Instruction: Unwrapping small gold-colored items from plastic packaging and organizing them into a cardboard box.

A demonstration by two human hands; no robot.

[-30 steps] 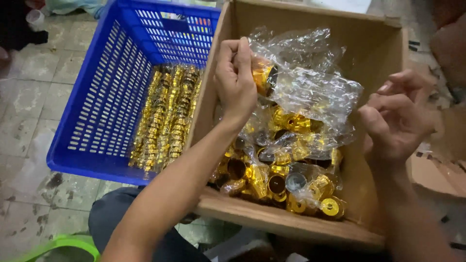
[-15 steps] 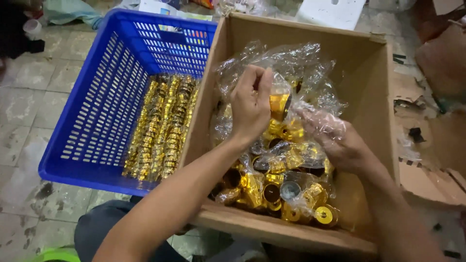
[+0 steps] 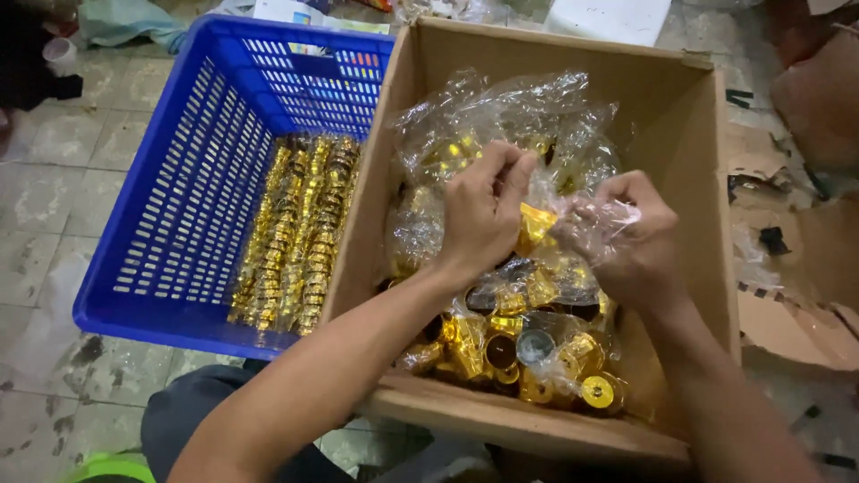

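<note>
A cardboard box (image 3: 689,134) holds several clear plastic bags of shiny gold caps (image 3: 528,344). Both hands meet over the middle of the box. My left hand (image 3: 479,215) pinches a gold cap packet (image 3: 537,225) with its fingers closed. My right hand (image 3: 626,237) grips the crinkled clear wrap (image 3: 601,213) of the same packet, right beside the left hand. More clear bags (image 3: 501,112) are bunched at the far side of the box.
A blue plastic crate (image 3: 179,197) stands left of the box, with rows of gold caps (image 3: 300,233) lying on its bottom. Torn cardboard pieces (image 3: 796,313) lie on the tiled floor at right. A green object (image 3: 112,470) shows at the lower left.
My right hand came in from the box's right side and now grips the wrap beside my left hand. My left hand lowered slightly with the packet.
</note>
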